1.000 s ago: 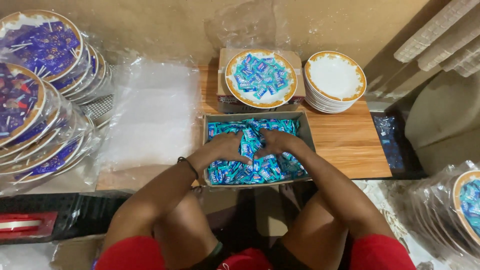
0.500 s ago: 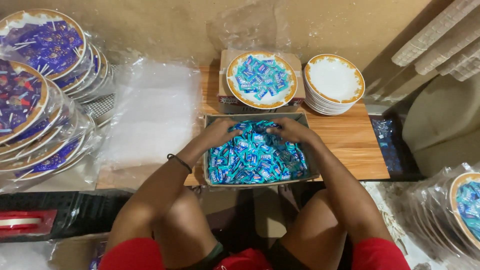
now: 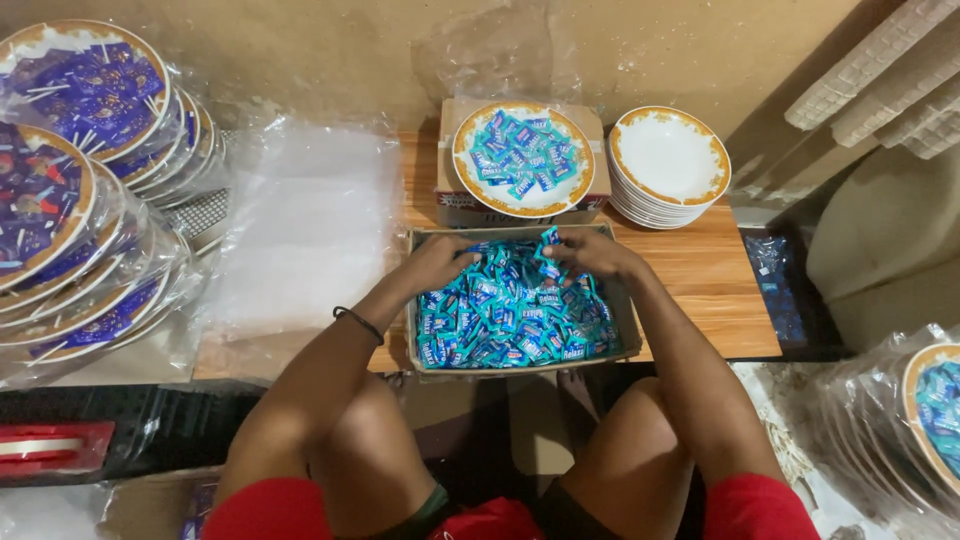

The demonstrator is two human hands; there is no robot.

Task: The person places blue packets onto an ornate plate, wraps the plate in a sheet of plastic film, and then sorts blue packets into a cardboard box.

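A shallow cardboard box (image 3: 414, 330) full of small blue and teal wrapped sweets (image 3: 510, 315) lies on a low wooden table (image 3: 700, 290) in front of my knees. My left hand (image 3: 440, 262) and my right hand (image 3: 590, 252) are both at the far end of the box, fingers curled around a bunch of sweets. Just beyond stands a white plate with a gold rim (image 3: 523, 158), set on a cardboard carton and partly covered with the same sweets.
A stack of empty gold-rimmed plates (image 3: 670, 162) stands right of the filled plate. Wrapped plates of purple-blue sweets (image 3: 70, 180) pile up at the left, with clear plastic sheets (image 3: 300, 230) beside them. More wrapped plates (image 3: 925, 420) lie at the lower right.
Both hands have moved from the middle of the box to its far end, gathering sweets there. More of the sweets in the box show now.
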